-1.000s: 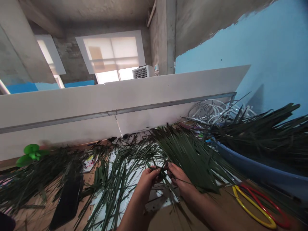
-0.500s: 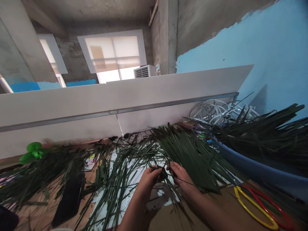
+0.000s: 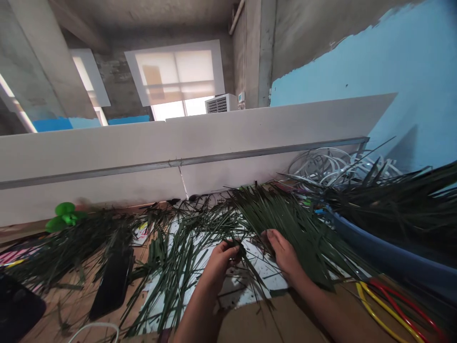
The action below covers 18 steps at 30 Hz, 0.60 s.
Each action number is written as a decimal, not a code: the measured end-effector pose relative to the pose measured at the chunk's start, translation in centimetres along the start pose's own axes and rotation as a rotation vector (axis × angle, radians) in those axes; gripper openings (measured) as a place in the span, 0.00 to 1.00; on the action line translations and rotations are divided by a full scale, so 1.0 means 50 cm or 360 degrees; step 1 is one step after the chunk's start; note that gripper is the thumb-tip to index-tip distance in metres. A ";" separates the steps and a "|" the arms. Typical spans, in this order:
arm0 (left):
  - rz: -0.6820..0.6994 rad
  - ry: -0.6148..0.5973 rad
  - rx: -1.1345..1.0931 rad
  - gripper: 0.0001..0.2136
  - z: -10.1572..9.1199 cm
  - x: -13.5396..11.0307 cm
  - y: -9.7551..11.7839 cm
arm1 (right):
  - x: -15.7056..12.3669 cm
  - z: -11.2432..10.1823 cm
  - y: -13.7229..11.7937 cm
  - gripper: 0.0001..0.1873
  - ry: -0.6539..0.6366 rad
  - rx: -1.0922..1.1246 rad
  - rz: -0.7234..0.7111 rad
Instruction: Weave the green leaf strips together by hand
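Note:
Long dark green leaf strips [image 3: 285,219] lie fanned over the table. My left hand [image 3: 219,262] is closed in a pinch on a thin green strip [image 3: 246,255] near the middle of the table. My right hand [image 3: 283,255] rests just to the right of it, with fingers curled on the thick bundle of strips. Its fingertips are partly hidden among the leaves.
A black phone-like slab [image 3: 114,281] lies at the left among more strips. A blue tub [image 3: 385,252] full of leaves stands at the right, with white rings [image 3: 332,166] behind it. Yellow and red hoops [image 3: 392,305] lie at the front right. A white partition [image 3: 178,157] closes the back.
My hands have drawn apart: the right one moved right onto the bundle, while the left keeps the strip. The view has shifted slightly.

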<state>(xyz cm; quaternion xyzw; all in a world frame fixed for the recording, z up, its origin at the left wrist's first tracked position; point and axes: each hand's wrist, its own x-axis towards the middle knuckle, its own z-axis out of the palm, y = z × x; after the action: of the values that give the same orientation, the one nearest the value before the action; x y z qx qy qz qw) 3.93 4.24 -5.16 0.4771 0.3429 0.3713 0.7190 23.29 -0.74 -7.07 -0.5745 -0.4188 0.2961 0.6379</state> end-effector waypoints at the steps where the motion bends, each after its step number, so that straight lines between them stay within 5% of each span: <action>1: 0.0006 0.0006 0.0005 0.22 0.000 0.001 -0.002 | -0.003 -0.001 -0.005 0.29 -0.0023 0.0015 0.0031; 6: 0.0050 0.0057 0.0026 0.19 0.002 0.009 -0.014 | -0.025 0.018 -0.022 0.27 -0.0386 0.0307 0.0283; 10: 0.0054 0.0062 0.0036 0.21 0.008 0.009 -0.014 | -0.036 0.041 -0.017 0.22 -0.0608 0.0420 0.0269; 18: 0.0042 0.0163 0.0059 0.17 0.016 -0.002 -0.005 | -0.040 0.037 -0.025 0.20 -0.0605 0.0359 0.0357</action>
<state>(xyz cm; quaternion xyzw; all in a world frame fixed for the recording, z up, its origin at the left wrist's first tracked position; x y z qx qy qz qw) 4.62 3.76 -5.14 0.4752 0.3798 0.3982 0.6865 20.59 -1.77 -6.24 -0.4766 -0.4293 0.5127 0.5707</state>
